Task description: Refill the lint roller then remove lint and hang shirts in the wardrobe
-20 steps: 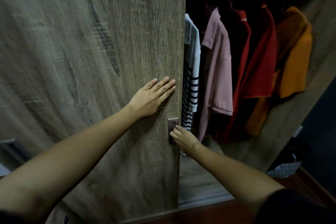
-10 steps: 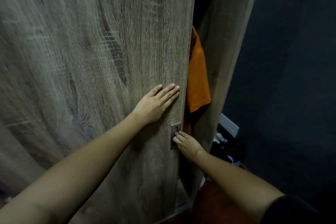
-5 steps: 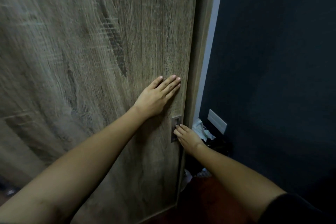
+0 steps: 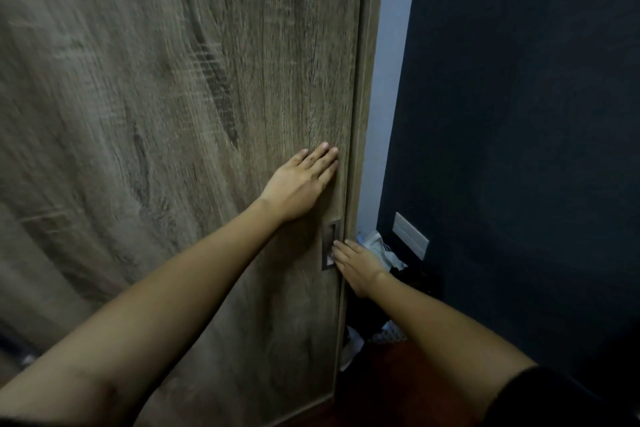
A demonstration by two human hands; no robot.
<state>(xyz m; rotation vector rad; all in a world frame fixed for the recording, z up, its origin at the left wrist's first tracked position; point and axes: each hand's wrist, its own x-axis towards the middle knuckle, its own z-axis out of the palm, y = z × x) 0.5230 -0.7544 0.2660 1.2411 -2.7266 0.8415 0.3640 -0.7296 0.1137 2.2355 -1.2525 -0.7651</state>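
The wood-grain sliding wardrobe door [image 4: 180,135] fills the left and middle of the view and sits against the wardrobe's side frame [image 4: 363,114]. My left hand [image 4: 301,184] lies flat on the door near its right edge, fingers straight and together. My right hand [image 4: 356,265] is lower, its fingertips at the recessed metal handle [image 4: 330,244]. The shirts and the wardrobe's inside are hidden behind the door. No lint roller is in view.
A dark blue wall [image 4: 519,149] stands to the right with a pale wall plate [image 4: 410,236] low down. White crumpled items [image 4: 381,250] and dark clutter sit on the floor in the narrow gap beside the wardrobe. Reddish wooden floor [image 4: 398,392] is below.
The door has slid right across the opening, covering the hanging shirts, and now meets the side frame. Both hands travelled with it, the left flat on the panel, the right at the handle.
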